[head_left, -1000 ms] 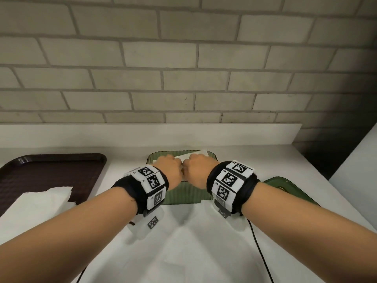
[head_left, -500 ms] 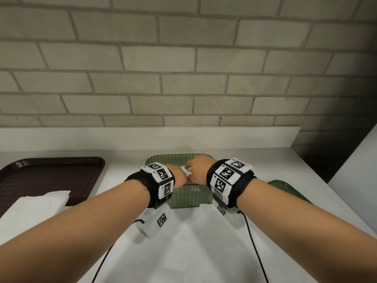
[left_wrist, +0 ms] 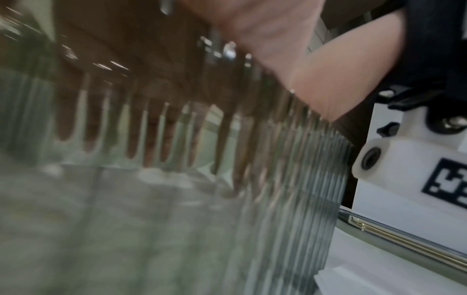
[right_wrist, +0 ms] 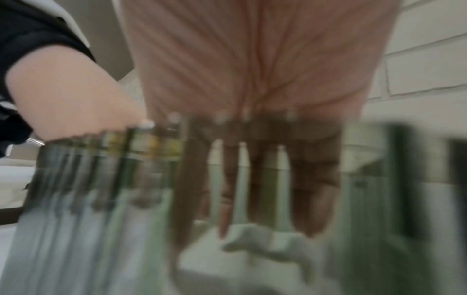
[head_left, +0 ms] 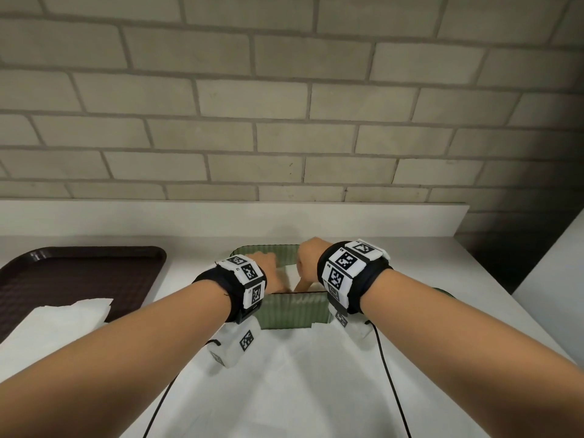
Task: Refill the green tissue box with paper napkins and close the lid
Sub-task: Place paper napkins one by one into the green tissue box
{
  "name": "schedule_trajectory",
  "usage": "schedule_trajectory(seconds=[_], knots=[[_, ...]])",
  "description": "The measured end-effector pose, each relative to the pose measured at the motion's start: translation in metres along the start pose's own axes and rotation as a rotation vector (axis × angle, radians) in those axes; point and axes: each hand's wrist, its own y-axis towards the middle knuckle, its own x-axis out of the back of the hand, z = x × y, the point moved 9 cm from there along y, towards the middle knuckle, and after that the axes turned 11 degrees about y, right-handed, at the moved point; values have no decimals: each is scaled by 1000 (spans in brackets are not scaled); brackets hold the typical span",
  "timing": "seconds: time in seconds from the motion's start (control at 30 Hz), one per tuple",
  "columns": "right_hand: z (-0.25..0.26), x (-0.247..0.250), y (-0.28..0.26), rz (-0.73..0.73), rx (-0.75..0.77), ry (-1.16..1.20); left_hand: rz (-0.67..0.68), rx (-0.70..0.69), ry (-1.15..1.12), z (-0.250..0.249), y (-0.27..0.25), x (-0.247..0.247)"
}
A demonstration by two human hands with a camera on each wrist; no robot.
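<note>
Both hands have sunk deeper, left hand [head_left: 268,270] and right hand [head_left: 308,263] pressing straight-fingered on napkins [head_left: 289,276] inside one green box [head_left: 295,311].

Green ribbed translucent tissue box [head_left: 295,309] upright and lidless at 12 o'clock, white paper napkins [head_left: 290,273] lying inside, green lid [head_left: 444,292] at 3 o'clock, mostly hidden.

Two hands [head_left: 286,270], one green box [head_left: 295,309], one tray [head_left: 79,273]
</note>
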Motion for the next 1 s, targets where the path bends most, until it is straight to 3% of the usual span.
schedule_trajectory(seconds=[0.17,0.4,0.5,0.6,0.67,0.83,0.9,1.0], knots=[[7,-4,2,8,107,-44,-12,-120,73,-2,6,-3],[-11,-19,24,98,25,-260,236,-126,441,7,12,-10],[-2,-8,4,123,25,-204,236,-100,511,15,19,-10],[-3,17,-17,2,30,-151,70,-64,354,11,-6,27],[-13,32,-23,-126,50,20,-88,-69,245,17,-15,52],[-35,61,-72,-485,212,441,-310,-134,-120,31,-38,80],[-48,54,-92,-546,231,561,-279,-181,-159,23,-44,76],[-59,30,-123,-533,251,658,-106,-242,-31,-5,-47,54]])
